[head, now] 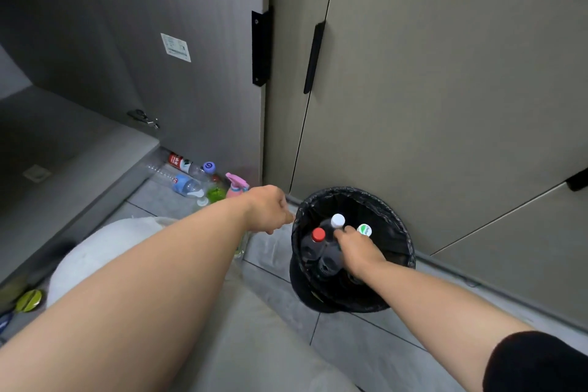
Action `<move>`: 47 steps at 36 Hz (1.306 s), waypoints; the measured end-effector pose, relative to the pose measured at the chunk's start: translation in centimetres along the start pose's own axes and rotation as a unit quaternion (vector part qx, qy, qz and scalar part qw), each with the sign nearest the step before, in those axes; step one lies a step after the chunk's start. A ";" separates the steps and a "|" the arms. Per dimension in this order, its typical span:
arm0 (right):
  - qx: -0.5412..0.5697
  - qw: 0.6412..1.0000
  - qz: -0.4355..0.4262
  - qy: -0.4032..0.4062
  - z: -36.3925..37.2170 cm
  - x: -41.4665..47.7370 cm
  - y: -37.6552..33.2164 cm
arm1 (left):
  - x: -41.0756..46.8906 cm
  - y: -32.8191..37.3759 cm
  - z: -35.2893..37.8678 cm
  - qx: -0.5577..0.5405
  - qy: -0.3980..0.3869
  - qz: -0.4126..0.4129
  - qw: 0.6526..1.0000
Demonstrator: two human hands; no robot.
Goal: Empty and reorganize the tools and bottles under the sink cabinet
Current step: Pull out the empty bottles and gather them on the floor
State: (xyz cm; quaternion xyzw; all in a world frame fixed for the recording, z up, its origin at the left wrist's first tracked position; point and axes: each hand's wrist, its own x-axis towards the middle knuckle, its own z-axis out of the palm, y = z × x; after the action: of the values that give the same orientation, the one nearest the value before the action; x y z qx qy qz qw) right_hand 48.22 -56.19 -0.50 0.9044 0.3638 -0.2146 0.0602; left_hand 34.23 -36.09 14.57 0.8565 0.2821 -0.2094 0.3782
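Right hand [358,248] inside bin [401,226] rim among bottles [318,235]; left hand [270,208] just outside it.

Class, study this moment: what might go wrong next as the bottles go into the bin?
1. The bin holds the red-capped bottle, white-capped bottle and green-capped bottle packed close; the right hand at the white-capped one may topple a neighbour.
2. Loose floor bottles beside the pink sprayer may roll underfoot.

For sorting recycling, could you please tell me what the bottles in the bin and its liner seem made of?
The red-capped bottle and white-capped bottle look like clear, glossy plastic: see-through bodies, opaque caps. The liner seems thin black plastic film, crinkled and faintly shiny where it folds over the rim.
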 end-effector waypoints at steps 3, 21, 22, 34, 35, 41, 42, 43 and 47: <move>0.008 1.000 0.002 0.005 0.1 0.1 -0.1 | 0.1 -0.1 -0.2 0.012 0.004 0.005 1.000; 0.071 0.958 -0.199 0.193 -13.0 0.6 -11.5 | -1.3 -8.7 -10.9 0.024 0.114 0.003 0.993; 0.093 0.951 -0.226 0.191 -13.6 1.1 -13.0 | -1.4 -10.7 -11.5 0.011 0.139 -0.010 0.990; 0.129 0.942 -0.306 -0.036 -11.9 14.5 -33.9 | -2.0 -32.4 -12.3 0.010 0.083 -0.112 0.990; 0.126 0.946 -0.292 -0.060 -11.1 16.2 -35.4 | -1.8 -33.8 -12.1 0.015 0.078 -0.114 0.990; 0.050 0.975 -0.170 -0.133 -4.9 25.3 -42.2 | 0.2 -40.5 -9.6 -0.026 0.041 -0.124 0.991; 0.017 0.978 -0.155 -0.137 -3.9 26.5 -42.9 | 0.6 -41.3 -9.1 -0.045 0.036 -0.124 0.991; -0.012 0.980 -0.140 -0.138 -3.0 27.6 -43.6 | 1.1 -42.0 -8.5 -0.066 0.035 -0.123 0.990; -0.092 0.985 -0.089 -0.115 0.3 31.0 -45.7 | 2.9 -44.4 -6.1 -0.136 0.039 -0.117 0.983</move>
State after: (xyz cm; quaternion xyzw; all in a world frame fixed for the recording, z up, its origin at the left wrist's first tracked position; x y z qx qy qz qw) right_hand 36.82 -3.45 -11.99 0.8281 0.4519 -0.2877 0.1650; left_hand 8.84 -5.80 -6.79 0.7656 0.4204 -0.1783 0.4531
